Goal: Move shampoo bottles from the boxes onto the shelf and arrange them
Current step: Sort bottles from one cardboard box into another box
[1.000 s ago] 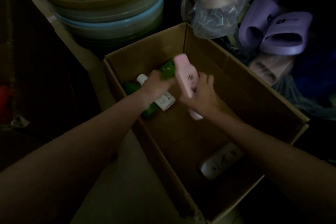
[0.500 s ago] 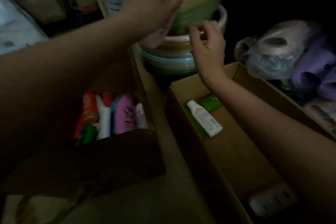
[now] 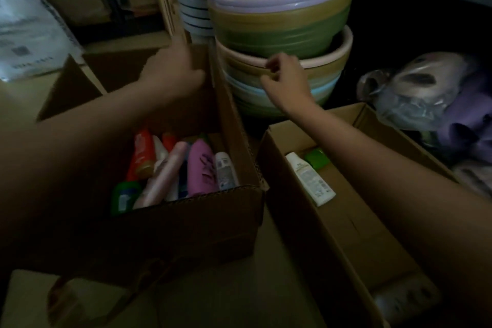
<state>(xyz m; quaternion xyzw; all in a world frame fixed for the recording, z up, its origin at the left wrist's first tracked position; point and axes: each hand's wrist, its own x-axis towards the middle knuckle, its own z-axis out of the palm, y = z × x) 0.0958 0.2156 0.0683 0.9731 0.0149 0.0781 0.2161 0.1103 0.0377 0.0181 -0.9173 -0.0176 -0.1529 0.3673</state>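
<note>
While the left hand [image 3: 173, 74] hovers blurred at eleven o'clock above the left box [image 3: 186, 221], its grip cannot be told; the right hand [image 3: 287, 82], fingers loosely curled on nothing, sits at one o'clock before stacked basins [image 3: 279, 21]; shampoo bottles [image 3: 181, 168] crowd that box; a white bottle [image 3: 310, 178] lies in the right box [image 3: 346, 221].

Pale floor [image 3: 226, 298] across the lower frame, dimly lit. Directly on it, centre left: an open cardboard box [image 3: 202, 221] packed with bottles. Just beside, at right: a second open carton [image 3: 343, 234], long and running toward the lower right corner. Behind both, top centre: a stack of plastic basins [image 3: 282, 34]. At far right: a clear plastic bag [image 3: 410, 93] and purple slippers [image 3: 468, 125].
</note>
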